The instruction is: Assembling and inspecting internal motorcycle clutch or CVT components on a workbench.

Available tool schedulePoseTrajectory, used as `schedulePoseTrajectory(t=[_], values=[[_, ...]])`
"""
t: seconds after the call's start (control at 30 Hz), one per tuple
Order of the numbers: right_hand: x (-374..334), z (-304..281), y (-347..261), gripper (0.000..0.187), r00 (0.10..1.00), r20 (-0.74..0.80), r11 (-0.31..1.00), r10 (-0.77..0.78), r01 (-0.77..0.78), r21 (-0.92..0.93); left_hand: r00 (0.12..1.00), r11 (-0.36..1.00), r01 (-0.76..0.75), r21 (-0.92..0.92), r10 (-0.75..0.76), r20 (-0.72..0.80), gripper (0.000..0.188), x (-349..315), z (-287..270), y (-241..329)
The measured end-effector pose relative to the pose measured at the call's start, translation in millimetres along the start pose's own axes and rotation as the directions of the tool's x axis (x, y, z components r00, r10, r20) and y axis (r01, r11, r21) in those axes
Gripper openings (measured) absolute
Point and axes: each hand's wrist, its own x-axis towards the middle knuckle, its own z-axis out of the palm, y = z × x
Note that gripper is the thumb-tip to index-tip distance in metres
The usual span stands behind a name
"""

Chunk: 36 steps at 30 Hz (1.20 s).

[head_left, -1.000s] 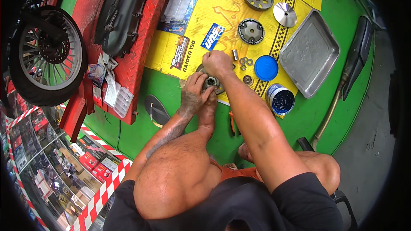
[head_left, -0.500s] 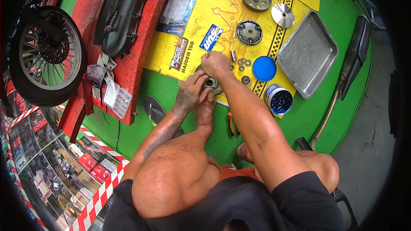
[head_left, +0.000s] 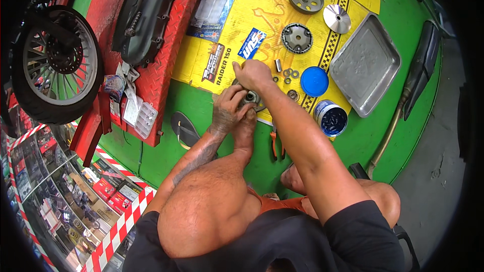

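Head view: the round metal clutch part [head_left: 250,98] is gripped as before by the closed left hand [head_left: 229,113]; the fisted right hand [head_left: 253,74] remains pressed at its 12 o'clock, on the yellow cardboard [head_left: 252,15].

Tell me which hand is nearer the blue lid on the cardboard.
Right. The right hand sits just left of the blue lid, with small washers between them; the left hand is lower and farther left, gripping the round metal part.
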Motion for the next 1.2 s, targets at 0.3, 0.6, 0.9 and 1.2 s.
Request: schedulePoseTrajectory(t=[0.3,0.6,0.9,1.2], values=[[6.1,11.2,8.3,0.051,0.994,-0.111,0.997,-0.017,0.026,0.075,0.974,0.974,-0.22,0.053,0.216,0.072,0.039,2.0,-0.7,-21.6],[4.8,10.3,12.4,0.049,0.995,-0.104,0.995,0.0,0.01,0.099,0.975,0.967,-0.202,0.154,0.184,0.121,0.039,17.1,-11.8,9.3],[5.5,10.3,7.3,0.052,0.996,-0.087,0.993,0.009,0.001,0.12,0.922,0.887,-0.113,0.448,-0.074,0.38,0.043,20.5,-24.4,13.5],[-4.0,-11.6,10.2,0.059,1.0,0.023,0.998,-0.02,0.018,0.065,0.891,0.817,-0.266,0.511,0.005,0.455,0.041,40.7,-28.1,25.0]])
